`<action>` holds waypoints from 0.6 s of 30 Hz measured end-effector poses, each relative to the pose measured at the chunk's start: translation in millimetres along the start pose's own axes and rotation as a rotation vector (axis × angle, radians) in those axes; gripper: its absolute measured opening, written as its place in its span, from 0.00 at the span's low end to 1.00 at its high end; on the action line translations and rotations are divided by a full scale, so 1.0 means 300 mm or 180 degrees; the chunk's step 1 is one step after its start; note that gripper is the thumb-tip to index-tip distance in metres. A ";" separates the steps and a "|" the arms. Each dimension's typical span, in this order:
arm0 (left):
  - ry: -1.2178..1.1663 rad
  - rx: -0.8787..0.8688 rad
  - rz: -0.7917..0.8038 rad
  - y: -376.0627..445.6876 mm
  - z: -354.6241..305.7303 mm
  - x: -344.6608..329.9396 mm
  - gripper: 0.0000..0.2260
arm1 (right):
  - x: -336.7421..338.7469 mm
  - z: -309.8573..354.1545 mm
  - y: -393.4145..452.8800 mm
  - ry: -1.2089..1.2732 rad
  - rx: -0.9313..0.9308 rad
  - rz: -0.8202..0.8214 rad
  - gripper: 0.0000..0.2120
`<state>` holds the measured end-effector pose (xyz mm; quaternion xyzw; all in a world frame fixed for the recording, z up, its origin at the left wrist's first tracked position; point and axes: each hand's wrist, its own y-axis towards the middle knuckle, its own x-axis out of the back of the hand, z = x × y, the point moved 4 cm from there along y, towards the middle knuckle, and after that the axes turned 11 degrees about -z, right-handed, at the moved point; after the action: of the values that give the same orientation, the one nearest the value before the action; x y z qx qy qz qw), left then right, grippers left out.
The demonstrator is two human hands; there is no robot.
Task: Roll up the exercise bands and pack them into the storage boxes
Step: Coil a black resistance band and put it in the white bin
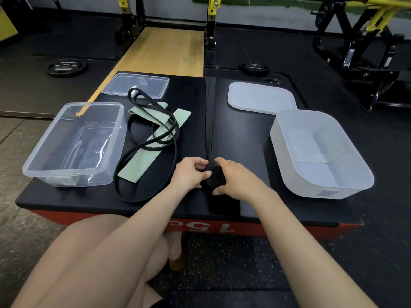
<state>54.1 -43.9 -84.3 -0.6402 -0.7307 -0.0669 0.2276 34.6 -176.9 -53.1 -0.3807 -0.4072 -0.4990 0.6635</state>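
A wide black band lies stretched away from me along the middle of the black platform. Its near end is wound into a small black roll. My left hand pinches the roll from the left and my right hand curls round it from the right. To the left lie a pale green band and a thin black loop band tangled over it. A clear storage box stands at the left and a frosted white box at the right, both showing nothing inside.
A clear lid lies at the back left and a frosted lid at the back right. Weight plates and yellow-black rack frames stand on the floor beyond. My knees are below the platform's red front edge.
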 end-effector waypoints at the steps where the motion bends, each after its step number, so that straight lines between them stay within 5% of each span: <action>1: 0.0016 -0.0014 -0.0020 0.000 0.002 -0.001 0.18 | 0.000 0.001 -0.014 -0.0131 -0.0098 -0.0164 0.41; 9: 0.0103 -0.0266 -0.0058 0.014 0.003 -0.009 0.17 | -0.056 0.020 -0.066 0.0271 -0.0485 -0.1027 0.32; 18: -0.0506 0.0040 0.0219 0.018 0.007 -0.001 0.19 | -0.032 -0.035 -0.022 0.0848 -0.0248 -0.0367 0.38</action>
<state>58.7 -42.4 -87.2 -0.6667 -0.7245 -0.0034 0.1750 28.3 -184.4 -65.1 -0.3125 -0.3171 -0.5978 0.6666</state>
